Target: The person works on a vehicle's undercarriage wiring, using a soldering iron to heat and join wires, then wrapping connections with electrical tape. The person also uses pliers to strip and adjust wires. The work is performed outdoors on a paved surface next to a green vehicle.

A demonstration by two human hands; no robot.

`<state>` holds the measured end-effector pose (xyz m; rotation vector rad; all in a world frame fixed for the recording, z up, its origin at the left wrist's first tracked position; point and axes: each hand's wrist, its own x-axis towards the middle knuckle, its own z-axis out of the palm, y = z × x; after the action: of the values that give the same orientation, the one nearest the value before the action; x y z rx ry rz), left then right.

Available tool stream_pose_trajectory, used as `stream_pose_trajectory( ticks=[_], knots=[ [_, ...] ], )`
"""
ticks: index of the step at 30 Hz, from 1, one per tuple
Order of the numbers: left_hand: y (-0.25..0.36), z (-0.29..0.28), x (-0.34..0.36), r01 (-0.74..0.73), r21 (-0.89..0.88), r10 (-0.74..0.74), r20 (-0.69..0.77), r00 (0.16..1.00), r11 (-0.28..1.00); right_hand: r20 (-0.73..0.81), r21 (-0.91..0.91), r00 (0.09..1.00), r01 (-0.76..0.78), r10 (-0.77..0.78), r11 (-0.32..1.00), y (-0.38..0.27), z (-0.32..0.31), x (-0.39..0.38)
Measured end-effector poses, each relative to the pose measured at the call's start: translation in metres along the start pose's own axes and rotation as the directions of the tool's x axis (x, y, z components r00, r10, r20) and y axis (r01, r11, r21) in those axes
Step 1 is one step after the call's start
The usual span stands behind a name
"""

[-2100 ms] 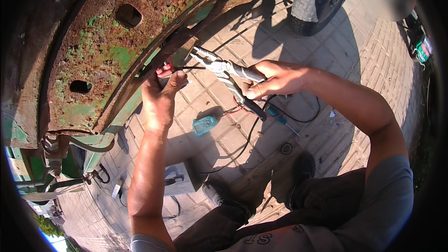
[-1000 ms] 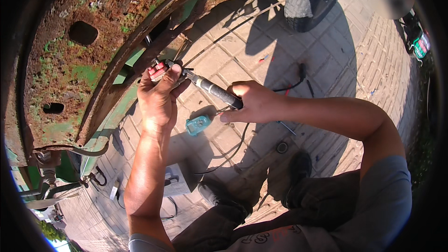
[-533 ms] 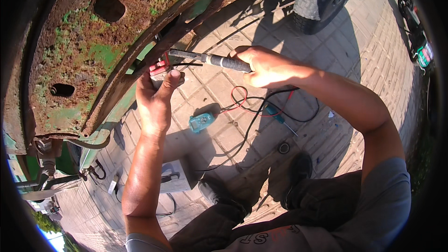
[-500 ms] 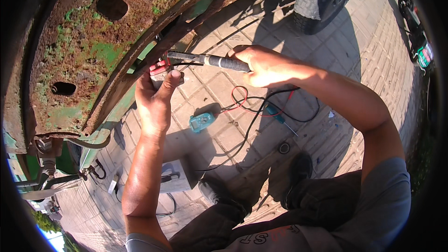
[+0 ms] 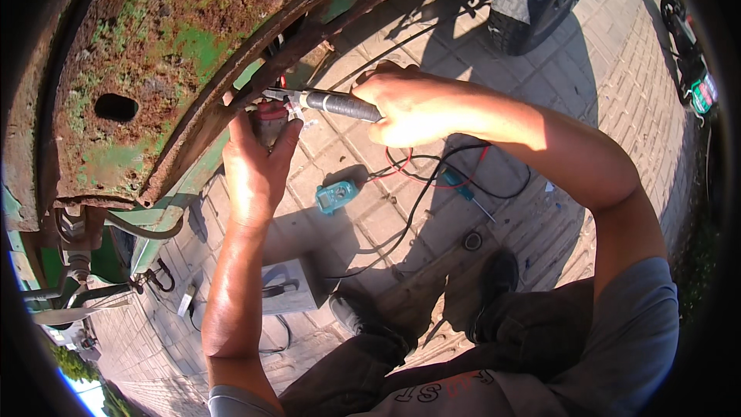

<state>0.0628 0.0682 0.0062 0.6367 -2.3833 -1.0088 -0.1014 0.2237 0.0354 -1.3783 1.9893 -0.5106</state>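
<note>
A small block with a red top (image 5: 272, 114) was held by the left hand (image 5: 261, 166), propped between the thumb and the fingers, close under the curved edge of the rusty green panel (image 5: 139, 62). The pliers (image 5: 340, 104) were grasped by their dark sleeved handles in the right hand (image 5: 401, 108), whose fingers were curled around the far side and partly hidden. The long axis of the pliers was laid nearly crosswise, the nose pointed leftward and slightly away from the body, so that the block was met at its far edge, beyond the left thumb. Whether the jaws were pressed against the block or only passed over it could not be told, nor whether they were closed. The block was thus placed to the left of the right hand and directly at the left, the nearer of the two. On the paving (image 5: 370, 224) below, a teal meter (image 5: 336, 196) was seen between the forearms, with a screwdriver (image 5: 463, 185) and loops of black cable (image 5: 423, 193) farther right.
</note>
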Motion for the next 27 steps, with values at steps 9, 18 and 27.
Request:
stream_pose_trajectory(
  ticks=[9, 18, 27],
  knots=[
    [-0.007, 0.001, 0.007, -0.097, 0.036, 0.098, -0.044, 0.994, 0.995, -0.151, -0.011, 0.982, 0.112, -0.112, 0.994, 0.018, 0.017, 0.009],
    [-0.004, 0.011, 0.004, -0.083, 0.018, 0.084, -0.047, 0.995, 0.996, 0.011, -0.020, 0.995, -0.100, 0.101, 0.995, 0.024, 0.015, 0.018],
    [-0.001, 0.010, 0.006, -0.077, -0.063, 0.074, -0.052, 0.996, 0.995, -0.083, 0.075, 0.996, 0.018, -0.012, 0.997, 0.039, 0.033, 0.024]
  ],
)
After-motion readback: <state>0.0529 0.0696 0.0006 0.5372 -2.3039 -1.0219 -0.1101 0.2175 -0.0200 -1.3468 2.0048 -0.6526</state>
